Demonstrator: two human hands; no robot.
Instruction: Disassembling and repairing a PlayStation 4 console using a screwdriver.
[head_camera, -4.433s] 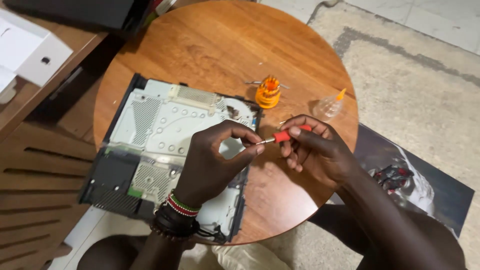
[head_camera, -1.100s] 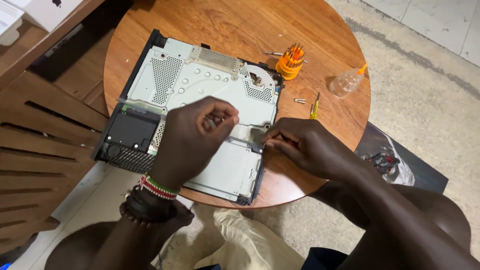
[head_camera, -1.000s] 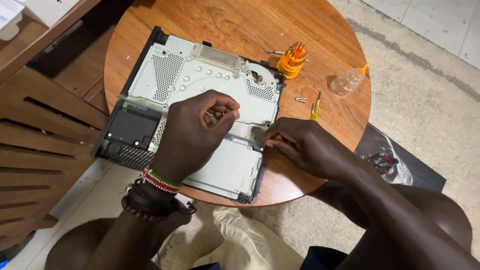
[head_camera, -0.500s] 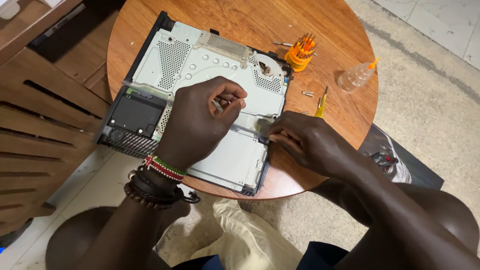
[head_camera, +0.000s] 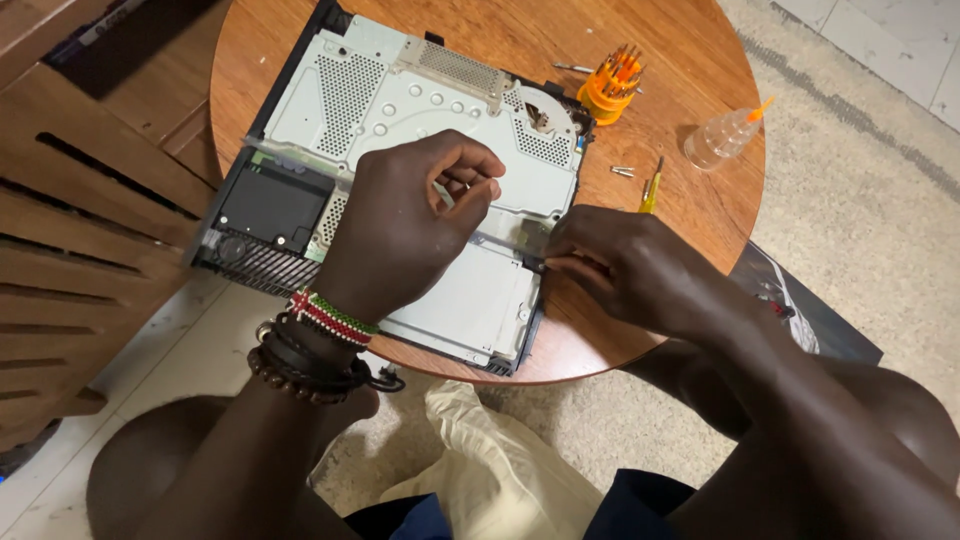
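Note:
An opened game console (head_camera: 400, 100) with a perforated grey metal shield lies on the round wooden table (head_camera: 680, 50). My left hand (head_camera: 400, 230) rests on the middle of the shield, thumb and forefinger curled together; whether they hold anything is not visible. My right hand (head_camera: 625, 265) is at the console's right edge, its fingertips pinched on the end of a thin metal strip (head_camera: 505, 240) that runs across the shield. Beaded and dark bracelets circle my left wrist.
Beyond my right hand lie a small yellow screwdriver (head_camera: 651, 190), loose screws (head_camera: 622, 171), an orange bit holder (head_camera: 610, 85) and a small clear bottle with an orange tip (head_camera: 722, 135). A slatted wooden cabinet (head_camera: 90, 230) stands at the left. A glossy printed sheet (head_camera: 800, 310) lies on the floor.
Earlier my right hand held a small screwdriver with my left hand at its tip. Now both hands are on the console. Over the last second they have barely shifted.

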